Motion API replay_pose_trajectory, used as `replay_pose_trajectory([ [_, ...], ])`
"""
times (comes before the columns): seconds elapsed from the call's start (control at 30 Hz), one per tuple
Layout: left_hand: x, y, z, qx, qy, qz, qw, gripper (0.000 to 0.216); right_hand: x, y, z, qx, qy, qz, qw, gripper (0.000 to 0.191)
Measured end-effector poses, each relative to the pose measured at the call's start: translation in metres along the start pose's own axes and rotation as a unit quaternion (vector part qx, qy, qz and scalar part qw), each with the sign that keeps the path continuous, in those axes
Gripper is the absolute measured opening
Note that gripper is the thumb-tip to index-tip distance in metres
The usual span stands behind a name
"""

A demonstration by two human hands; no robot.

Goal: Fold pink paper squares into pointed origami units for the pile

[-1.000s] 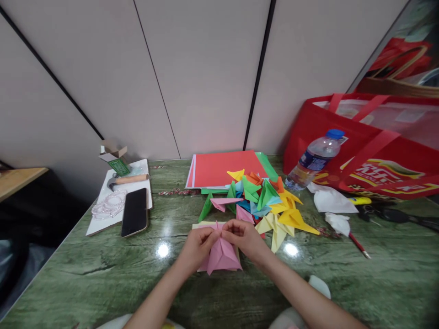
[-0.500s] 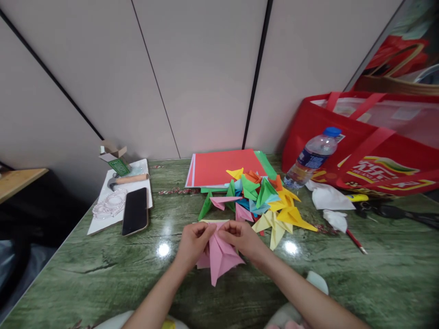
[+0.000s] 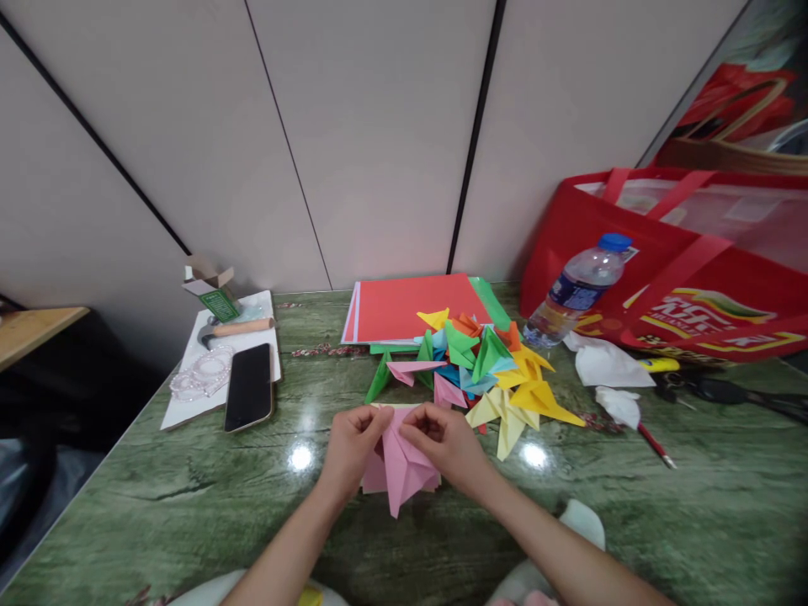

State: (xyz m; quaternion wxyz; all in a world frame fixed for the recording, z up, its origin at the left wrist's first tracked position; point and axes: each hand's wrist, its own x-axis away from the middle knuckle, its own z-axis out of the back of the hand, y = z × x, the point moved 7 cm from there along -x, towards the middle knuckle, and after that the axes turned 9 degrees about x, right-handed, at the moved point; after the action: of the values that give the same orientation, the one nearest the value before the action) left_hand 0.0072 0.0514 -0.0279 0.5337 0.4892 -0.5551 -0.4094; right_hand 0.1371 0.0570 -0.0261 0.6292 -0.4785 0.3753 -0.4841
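Between my hands is a partly folded sheet of pink origami paper (image 3: 405, 468), its lower point aimed toward me. My left hand (image 3: 354, 442) pinches its upper left edge. On the upper right side, my right hand (image 3: 440, 436) grips the same paper between thumb and fingers. Beneath it lies a small stack of square paper (image 3: 374, 478), mostly covered by the folded piece and my hands. Just beyond my hands sits a heap of folded paper shapes (image 3: 483, 358) in green, blue, orange, yellow and pink.
Large coloured sheets (image 3: 413, 310) lie against the wall. A phone (image 3: 249, 387), a hammer (image 3: 240, 330) and a small green box (image 3: 215, 295) are at left. On the right stand a water bottle (image 3: 574, 290) and a red bag (image 3: 694, 269), with tissues (image 3: 609, 362) and a red pen (image 3: 656, 444) nearby.
The pink paper's right flap has drawn inward, so its lower part looks narrower. Both hands keep their pinch and have barely shifted.
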Motion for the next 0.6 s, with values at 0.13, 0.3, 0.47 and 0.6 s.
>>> replay_pose_trajectory([
  [0.13, 0.001, 0.002, -0.002, 0.016, -0.007, 0.021, 1.0, 0.037, 0.001, 0.0, 0.001, 0.017, 0.002, 0.01, 1.0, 0.015],
  [0.3, 0.002, 0.004, -0.001, 0.016, 0.007, 0.001, 1.0, 0.036, 0.001, -0.002, 0.0, 0.02, -0.006, 0.016, 1.0, 0.013],
  [0.47, 0.003, 0.012, -0.001, -0.049, -0.002, -0.049, 0.998, 0.035, -0.003, 0.002, -0.004, -0.019, -0.035, -0.014, 0.999, 0.018],
  [0.6, 0.006, 0.022, -0.004, -0.114, -0.016, -0.087, 0.99, 0.033, -0.003, 0.001, -0.006, -0.015, -0.049, -0.005, 0.999, 0.015],
])
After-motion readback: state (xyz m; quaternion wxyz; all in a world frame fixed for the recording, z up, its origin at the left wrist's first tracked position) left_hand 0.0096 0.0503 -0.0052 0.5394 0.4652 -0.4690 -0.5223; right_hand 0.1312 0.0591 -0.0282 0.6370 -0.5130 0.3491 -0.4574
